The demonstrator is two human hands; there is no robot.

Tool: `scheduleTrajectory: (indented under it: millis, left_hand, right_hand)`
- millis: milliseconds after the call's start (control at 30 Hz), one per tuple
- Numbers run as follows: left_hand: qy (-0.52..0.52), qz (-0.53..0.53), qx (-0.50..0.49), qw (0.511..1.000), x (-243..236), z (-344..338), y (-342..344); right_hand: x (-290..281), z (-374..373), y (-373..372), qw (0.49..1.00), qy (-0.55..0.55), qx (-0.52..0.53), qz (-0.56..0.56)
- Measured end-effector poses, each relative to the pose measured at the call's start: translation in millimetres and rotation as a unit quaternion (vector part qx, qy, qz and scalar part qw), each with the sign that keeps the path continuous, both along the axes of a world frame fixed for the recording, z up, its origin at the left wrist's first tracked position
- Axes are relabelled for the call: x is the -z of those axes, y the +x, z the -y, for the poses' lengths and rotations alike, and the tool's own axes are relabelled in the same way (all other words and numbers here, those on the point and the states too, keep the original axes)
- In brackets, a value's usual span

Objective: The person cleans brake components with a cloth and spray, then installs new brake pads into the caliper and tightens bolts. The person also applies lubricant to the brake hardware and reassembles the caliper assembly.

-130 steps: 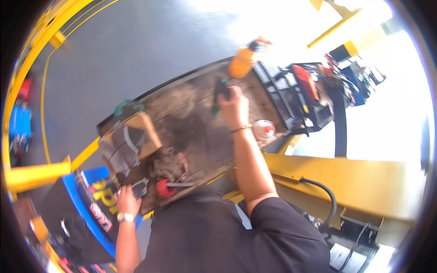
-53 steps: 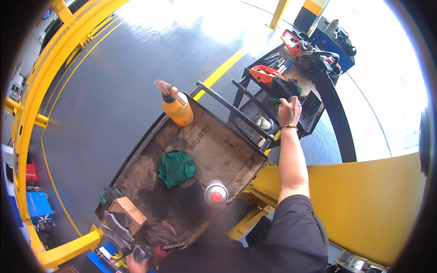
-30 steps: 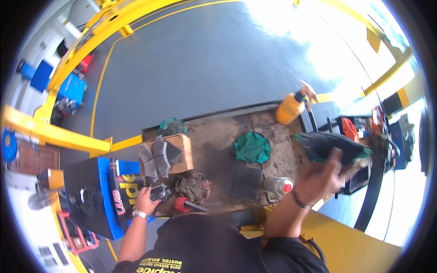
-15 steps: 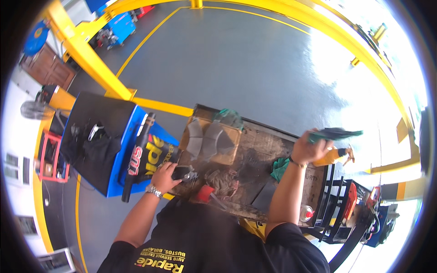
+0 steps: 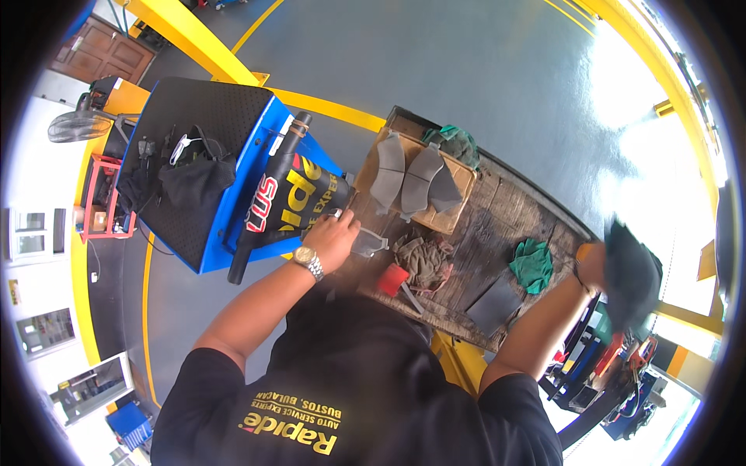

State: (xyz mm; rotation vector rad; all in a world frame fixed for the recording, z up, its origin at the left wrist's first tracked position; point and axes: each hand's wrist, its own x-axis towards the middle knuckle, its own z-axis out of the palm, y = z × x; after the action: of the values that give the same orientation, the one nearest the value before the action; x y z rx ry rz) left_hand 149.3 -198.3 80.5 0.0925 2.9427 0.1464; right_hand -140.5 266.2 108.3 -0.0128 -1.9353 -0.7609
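Observation:
My left hand (image 5: pixel 332 239) is closed on a grey brake pad (image 5: pixel 370 244) at the near left end of the wooden-topped bench (image 5: pixel 509 198). Its fingers cover part of the pad. Out past the right end of the bench, my right hand (image 5: pixel 593 268) grips a dark green cloth (image 5: pixel 633 268) that hangs down, smeared by motion. Larger grey brake pads (image 5: pixel 420 180) lie side by side on a piece of cardboard (image 5: pixel 459 177) at the bench's far left. A crumpled brown rag (image 5: pixel 424 262) and a red block with a grey handle (image 5: pixel 393 279) lie near my left hand.
A crumpled green cloth (image 5: pixel 531 266) and a dark flat sheet (image 5: pixel 495 306) lie on the bench's right half. Another green cloth (image 5: pixel 457 145) is behind the cardboard. On the left stands a blue cabinet (image 5: pixel 268 140) with a black tube (image 5: pixel 268 198) along its side. Yellow posts (image 5: pixel 190 39) rise beyond.
My right hand has swung outward to the right with the cloth, which now hangs lower. My left hand still holds the brake pad. The whole view has shifted, with the bench now higher and further right.

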Motion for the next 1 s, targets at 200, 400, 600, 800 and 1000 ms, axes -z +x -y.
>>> scheduleTrajectory:
  millis: [200, 400, 600, 800, 1000]
  left_hand:
    - [-0.037, 0.021, 0.011, 0.999, 27.7, 2.6, -7.7]
    - [-0.016, 0.078, -0.028, 0.996, 25.2, 9.6, -4.6]
    - [0.151, 0.005, -0.188, 0.971, -27.2, 25.4, 35.3]
    - [0.349, -0.099, -0.264, 0.894, -39.7, 43.6, 75.2]
    - [0.496, -0.09, -0.24, 0.83, -71.9, 76.6, 103.0]
  right_hand:
    - [81.3, 58.5, 4.3, 0.785, -0.423, -0.117, 0.438]
    - [27.5, 90.9, 73.3, 0.386, -0.868, -0.261, 0.173]
    - [-25.3, 153.6, 151.4, 0.286, -0.792, -0.257, 0.475]
    - [5.1, 281.3, 180.7, 0.599, -0.48, -0.099, 0.633]
    - [24.9, 320.4, 188.9, 0.583, -0.574, -0.018, 0.575]
